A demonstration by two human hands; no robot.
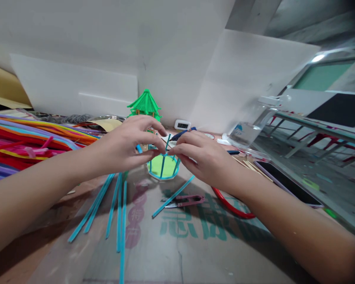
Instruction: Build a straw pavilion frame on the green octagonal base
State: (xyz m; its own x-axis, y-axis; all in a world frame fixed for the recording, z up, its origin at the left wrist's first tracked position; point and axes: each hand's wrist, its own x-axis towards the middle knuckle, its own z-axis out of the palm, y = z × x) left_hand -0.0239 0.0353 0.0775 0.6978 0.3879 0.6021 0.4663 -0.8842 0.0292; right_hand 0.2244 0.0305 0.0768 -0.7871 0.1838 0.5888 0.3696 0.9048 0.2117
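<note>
My left hand [130,144] and my right hand [201,156] meet over a small craft piece [162,165], a green disc with upright teal sticks around its rim. The fingers of both hands pinch together at the tops of those sticks, and a teal stick shows between the fingertips. A dark blue pen-like tool [182,134] pokes out behind my right hand. Several loose teal sticks [115,209] lie on the cardboard just under my left wrist. One more teal stick [173,197] lies near small pink thread snips [186,201].
A green stick pagoda model [144,104] stands behind my hands. A large pile of coloured pipe cleaners [26,138] fills the left. A red ring [230,205], a phone [286,183], a clear plastic box [254,126] and a small white clock [182,125] lie to the right and back.
</note>
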